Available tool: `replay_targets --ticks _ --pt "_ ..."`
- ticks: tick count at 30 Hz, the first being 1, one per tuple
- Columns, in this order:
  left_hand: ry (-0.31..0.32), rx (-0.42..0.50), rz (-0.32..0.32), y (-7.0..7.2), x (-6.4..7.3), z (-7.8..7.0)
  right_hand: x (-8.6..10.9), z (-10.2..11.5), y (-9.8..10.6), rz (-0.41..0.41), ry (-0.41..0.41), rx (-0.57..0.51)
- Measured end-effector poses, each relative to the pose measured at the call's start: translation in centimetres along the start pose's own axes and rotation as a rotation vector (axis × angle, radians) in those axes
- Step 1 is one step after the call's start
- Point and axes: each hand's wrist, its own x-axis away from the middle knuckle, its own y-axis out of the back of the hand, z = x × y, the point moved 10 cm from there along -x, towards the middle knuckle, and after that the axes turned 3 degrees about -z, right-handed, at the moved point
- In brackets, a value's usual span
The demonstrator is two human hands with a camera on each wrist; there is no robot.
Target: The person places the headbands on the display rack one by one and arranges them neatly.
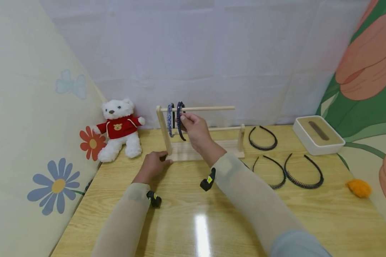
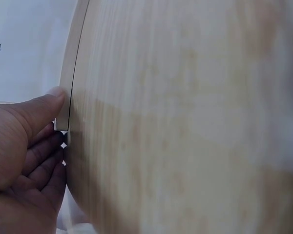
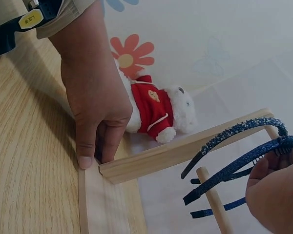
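Observation:
A wooden rack (image 1: 188, 153) with an upper and a lower rod stands at the back of the table. My right hand (image 1: 197, 132) pinches a dark blue headband (image 1: 179, 123), which hangs over the upper rod (image 1: 212, 108). Just left of it, by the upright post, another headband with glittery beads (image 3: 234, 129) hangs on the same rod. At the rack's left front corner is my left hand (image 1: 152, 166). In the left wrist view its thumb (image 2: 46, 105) presses the edge of the wooden base (image 2: 63, 109), with the other fingers curled beneath.
Several dark toothed headbands (image 1: 303, 185) lie on the table to the right, one partly behind my right forearm. A white box with a slotted wooden lid (image 1: 318, 134) stands beyond them, an orange fuzzy thing (image 1: 359, 188) nearer. A white teddy bear (image 1: 119, 128) in red sits left.

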Motion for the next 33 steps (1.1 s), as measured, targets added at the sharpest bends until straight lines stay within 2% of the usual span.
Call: replay_targets --ticks 7,22,26,33 --pt "0.019 0.017 -0.001 0.2 0.0 0.0 0.0 0.2 -0.2 0.008 0.01 0.003" --pt "0.004 0.008 0.013 0.0 0.1 -0.1 0.2 0.2 0.7 -0.01 0.035 0.05" --pt "0.004 0.011 0.02 -0.1 0.1 0.1 0.6 0.1 2.0 0.005 0.049 0.137" --pt "0.007 0.024 0.012 -0.1 0.1 0.3 3.3 1.0 6.0 0.056 0.079 0.401"
